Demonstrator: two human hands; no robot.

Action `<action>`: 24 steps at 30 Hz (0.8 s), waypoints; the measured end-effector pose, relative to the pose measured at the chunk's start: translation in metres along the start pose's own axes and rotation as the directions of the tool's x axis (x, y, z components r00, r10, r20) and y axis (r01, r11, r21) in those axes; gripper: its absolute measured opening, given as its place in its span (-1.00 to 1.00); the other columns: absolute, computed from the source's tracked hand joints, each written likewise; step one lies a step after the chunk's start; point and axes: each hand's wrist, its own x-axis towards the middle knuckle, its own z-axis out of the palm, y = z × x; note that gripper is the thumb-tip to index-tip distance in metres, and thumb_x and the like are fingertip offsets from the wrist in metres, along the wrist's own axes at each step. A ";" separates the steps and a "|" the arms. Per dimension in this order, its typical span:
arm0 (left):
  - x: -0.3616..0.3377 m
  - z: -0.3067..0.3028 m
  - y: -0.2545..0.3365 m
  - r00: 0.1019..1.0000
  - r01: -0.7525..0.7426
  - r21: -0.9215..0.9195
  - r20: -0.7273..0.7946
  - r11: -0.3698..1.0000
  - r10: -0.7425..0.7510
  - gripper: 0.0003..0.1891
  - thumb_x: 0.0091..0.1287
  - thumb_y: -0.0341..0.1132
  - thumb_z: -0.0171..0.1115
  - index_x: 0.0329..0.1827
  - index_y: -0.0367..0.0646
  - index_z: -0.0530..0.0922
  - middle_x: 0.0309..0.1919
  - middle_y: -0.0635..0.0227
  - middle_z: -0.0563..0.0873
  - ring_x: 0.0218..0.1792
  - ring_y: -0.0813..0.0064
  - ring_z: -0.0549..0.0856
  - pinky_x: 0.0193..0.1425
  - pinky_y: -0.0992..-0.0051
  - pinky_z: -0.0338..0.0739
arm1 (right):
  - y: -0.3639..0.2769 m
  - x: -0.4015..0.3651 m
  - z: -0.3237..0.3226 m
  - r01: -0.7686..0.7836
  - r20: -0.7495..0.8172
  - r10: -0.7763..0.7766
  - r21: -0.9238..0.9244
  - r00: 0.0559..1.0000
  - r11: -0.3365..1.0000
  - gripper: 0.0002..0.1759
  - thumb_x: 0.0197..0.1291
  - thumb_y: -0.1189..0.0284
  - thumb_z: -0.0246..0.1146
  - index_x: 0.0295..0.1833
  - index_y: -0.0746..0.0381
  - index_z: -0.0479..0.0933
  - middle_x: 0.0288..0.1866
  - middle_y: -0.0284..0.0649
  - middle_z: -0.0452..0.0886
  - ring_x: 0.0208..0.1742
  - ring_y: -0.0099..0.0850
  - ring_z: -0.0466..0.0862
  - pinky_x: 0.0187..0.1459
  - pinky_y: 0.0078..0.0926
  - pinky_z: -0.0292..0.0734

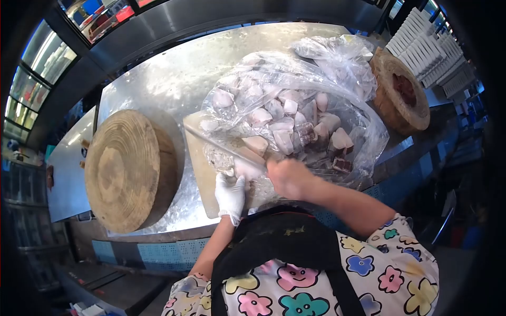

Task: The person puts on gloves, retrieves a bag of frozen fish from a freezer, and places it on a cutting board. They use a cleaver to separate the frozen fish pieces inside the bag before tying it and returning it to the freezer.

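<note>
My right hand (290, 177), bare, is closed around the handle end of a knife (224, 147), whose long blade points up and left across the cutting board (196, 167). In a white glove, my left hand (230, 197) grips a pale piece of fish (247, 169) just below the blade. Another pale piece (256, 144) lies on the far side of the knife. Beyond the board spreads a big clear plastic bag (363, 126), full of fish chunks (283, 124), some with dark skin or dark red flesh. My fist hides the knife's handle.
To the left stands a thick round wooden chopping block (121, 171) on the metal table (158, 68). Another round block (400, 92), with dark red matter on top, is at the right. Behind it rise stacked white crates (421, 47). A smaller filled bag (337, 52) lies at the back.
</note>
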 end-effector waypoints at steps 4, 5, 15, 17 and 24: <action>-0.006 0.002 0.007 0.994 0.106 -0.069 0.005 0.992 -0.106 -0.75 0.20 -0.42 0.37 -0.21 -0.27 0.45 -0.47 0.25 0.66 -0.48 0.48 0.66 -0.36 0.44 0.56 | 0.009 -0.002 0.020 -0.134 0.188 0.134 -0.012 0.973 0.991 -0.76 0.25 0.37 0.17 -0.23 0.38 0.51 -0.36 0.19 0.63 -0.23 0.15 0.66 -0.13 0.02 0.53; -0.004 0.003 0.012 0.996 0.093 -0.071 0.009 0.993 -0.093 -0.75 0.20 -0.42 0.37 -0.21 -0.27 0.45 -0.47 0.25 0.66 -0.48 0.48 0.66 -0.36 0.44 0.56 | 0.010 0.000 0.014 -0.133 0.176 0.134 -0.018 0.975 0.991 -0.76 0.25 0.37 0.17 -0.23 0.38 0.51 -0.36 0.19 0.63 -0.23 0.15 0.66 -0.13 0.02 0.53; 0.054 0.041 0.001 0.928 -0.369 0.286 0.166 0.884 0.334 -0.62 0.12 -0.36 0.36 -0.02 -0.29 0.50 -0.14 0.01 0.60 -0.07 0.00 0.58 0.06 0.22 0.48 | -0.040 0.076 -0.051 -0.064 -0.086 0.055 -0.106 0.995 0.992 -0.80 0.22 0.36 0.23 -0.16 0.27 0.51 -0.42 0.07 0.61 -0.29 0.07 0.65 -0.25 -0.03 0.53; 0.058 0.037 0.005 0.921 -0.358 0.175 0.225 0.917 0.317 -0.52 0.27 -0.23 0.27 0.18 -0.29 0.41 0.10 -0.05 0.54 0.18 0.03 0.50 0.25 0.21 0.39 | -0.068 0.102 -0.040 0.269 -0.149 -0.272 -0.036 0.951 0.962 -0.74 0.31 0.34 0.12 0.03 0.22 0.49 -0.34 0.02 0.60 -0.25 0.01 0.65 -0.24 -0.05 0.54; 0.042 -0.037 -0.039 0.826 -0.329 0.190 0.532 0.925 0.185 -0.45 0.55 -0.12 -0.07 0.51 -0.09 0.09 0.39 0.17 0.35 0.41 0.28 0.29 0.50 0.28 0.10 | -0.139 0.182 0.065 0.350 0.050 -0.349 -0.011 0.936 0.937 -0.61 0.31 0.31 0.05 0.19 0.22 0.42 -0.12 0.02 0.49 -0.02 -0.03 0.54 -0.13 -0.05 0.52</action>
